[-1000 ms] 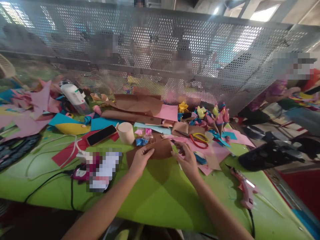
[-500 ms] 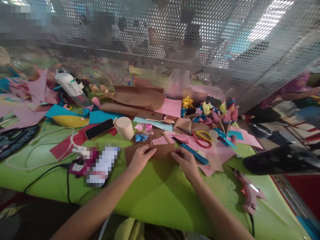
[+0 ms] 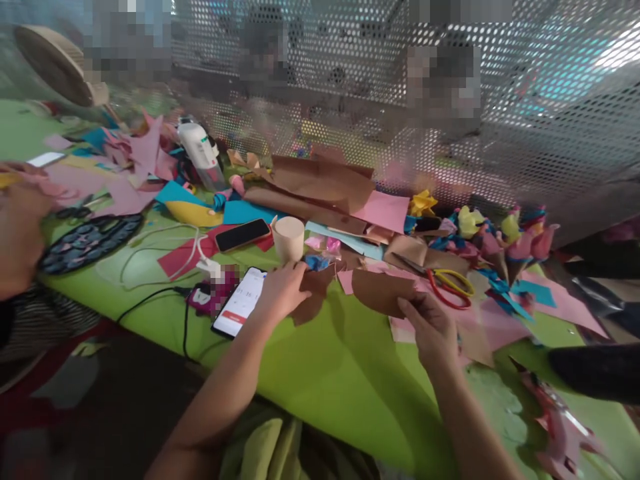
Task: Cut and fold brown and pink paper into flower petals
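Note:
My left hand (image 3: 281,291) rests on a brown paper scrap (image 3: 311,293) lying on the green table (image 3: 350,380), fingers closed over its edge. My right hand (image 3: 433,327) pinches a separate rounded brown paper piece (image 3: 383,291) and holds it just above the table. The two brown pieces are apart. A phone with a lit screen (image 3: 239,311) lies just left of my left hand. Scissors with red and yellow handles (image 3: 450,285) lie beyond my right hand.
A paper cup (image 3: 290,239), a dark phone (image 3: 243,235), cables and coloured paper sheets cover the far table. Paper flowers (image 3: 505,233) sit at right, a pink glue gun (image 3: 560,417) near right. Another person's hand (image 3: 17,233) is at far left. A perforated metal screen (image 3: 350,100) stands behind.
The brown paper now shows as two pieces, one in each hand. My right hand has lifted its piece to the right. The view has swung left.

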The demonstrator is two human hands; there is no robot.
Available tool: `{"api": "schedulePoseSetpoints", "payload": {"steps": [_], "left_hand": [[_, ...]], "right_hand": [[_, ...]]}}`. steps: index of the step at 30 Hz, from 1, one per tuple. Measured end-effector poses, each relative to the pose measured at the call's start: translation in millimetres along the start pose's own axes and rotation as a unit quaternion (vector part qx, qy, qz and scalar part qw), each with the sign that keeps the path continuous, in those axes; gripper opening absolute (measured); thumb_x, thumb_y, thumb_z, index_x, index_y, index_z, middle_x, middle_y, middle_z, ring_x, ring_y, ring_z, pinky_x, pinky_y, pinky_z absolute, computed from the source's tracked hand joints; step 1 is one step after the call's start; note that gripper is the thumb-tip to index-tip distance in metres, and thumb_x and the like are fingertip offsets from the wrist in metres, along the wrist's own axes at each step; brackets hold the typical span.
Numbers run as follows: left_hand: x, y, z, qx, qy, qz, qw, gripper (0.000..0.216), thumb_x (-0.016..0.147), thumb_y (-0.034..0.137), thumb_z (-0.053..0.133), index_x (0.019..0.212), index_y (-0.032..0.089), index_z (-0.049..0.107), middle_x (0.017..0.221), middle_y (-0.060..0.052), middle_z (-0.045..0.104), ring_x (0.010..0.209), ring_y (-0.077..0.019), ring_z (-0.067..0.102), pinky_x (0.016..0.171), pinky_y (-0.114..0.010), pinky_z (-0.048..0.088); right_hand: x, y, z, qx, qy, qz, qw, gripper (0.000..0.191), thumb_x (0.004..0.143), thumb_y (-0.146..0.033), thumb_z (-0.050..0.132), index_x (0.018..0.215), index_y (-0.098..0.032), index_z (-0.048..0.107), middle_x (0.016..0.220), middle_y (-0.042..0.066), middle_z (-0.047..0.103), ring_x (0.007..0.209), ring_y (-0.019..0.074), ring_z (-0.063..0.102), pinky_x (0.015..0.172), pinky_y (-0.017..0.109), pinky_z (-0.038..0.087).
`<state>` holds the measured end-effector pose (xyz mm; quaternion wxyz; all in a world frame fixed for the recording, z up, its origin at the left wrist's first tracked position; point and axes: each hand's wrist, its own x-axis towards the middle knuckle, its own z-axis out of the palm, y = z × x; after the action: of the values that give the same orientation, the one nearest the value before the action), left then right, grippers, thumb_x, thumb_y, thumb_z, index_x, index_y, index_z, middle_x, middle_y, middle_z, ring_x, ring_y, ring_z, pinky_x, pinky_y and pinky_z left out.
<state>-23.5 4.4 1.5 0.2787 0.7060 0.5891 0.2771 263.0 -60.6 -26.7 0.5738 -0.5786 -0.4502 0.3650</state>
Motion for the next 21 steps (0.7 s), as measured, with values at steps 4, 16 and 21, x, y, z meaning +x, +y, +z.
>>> {"api": "schedulePoseSetpoints", "payload": {"steps": [4, 16, 21], "left_hand": [[2.0, -7.3, 4.9, -0.041, 0.003, 0.004, 0.999, 0.036, 0.057, 0.025, 0.089, 0.08, 0.024, 0.062, 0.096, -0.01, 0.068, 0.107, -0.0352, 0.06, 0.099, -0.037, 0.04], [9.5, 4.0, 1.4, -0.22, -0.047, -0.028, 0.974, 0.018, 0.07, 0.036, 0.078, 0.07, 0.022, 0.068, 0.066, -0.003, 0.066, 0.076, -0.0275, 0.064, 0.071, -0.031, 0.043], [9.3, 9.6, 14.3, -0.274, -0.071, 0.004, 0.959, 0.026, 0.071, 0.039, 0.079, 0.086, 0.02, 0.073, 0.082, -0.004, 0.075, 0.084, -0.0276, 0.066, 0.074, -0.032, 0.05]], "right_hand": [[-0.7, 4.2, -1.0, -0.02, -0.005, -0.006, 1.0, 0.028, 0.075, -0.045, 0.076, 0.083, -0.02, 0.068, 0.077, 0.003, 0.069, 0.071, 0.0176, 0.06, 0.063, 0.029, 0.049], [2.2, -5.3, -5.8, 0.073, -0.011, 0.0, 0.997, 0.034, 0.067, -0.05, 0.082, 0.079, -0.022, 0.069, 0.077, 0.003, 0.068, 0.069, 0.0177, 0.061, 0.063, 0.029, 0.049], [-5.7, -15.0, -3.2, -0.006, -0.15, -0.02, 0.988, 0.027, 0.073, -0.048, 0.079, 0.076, -0.023, 0.07, 0.081, 0.005, 0.07, 0.076, 0.0213, 0.064, 0.07, 0.034, 0.052]]}}
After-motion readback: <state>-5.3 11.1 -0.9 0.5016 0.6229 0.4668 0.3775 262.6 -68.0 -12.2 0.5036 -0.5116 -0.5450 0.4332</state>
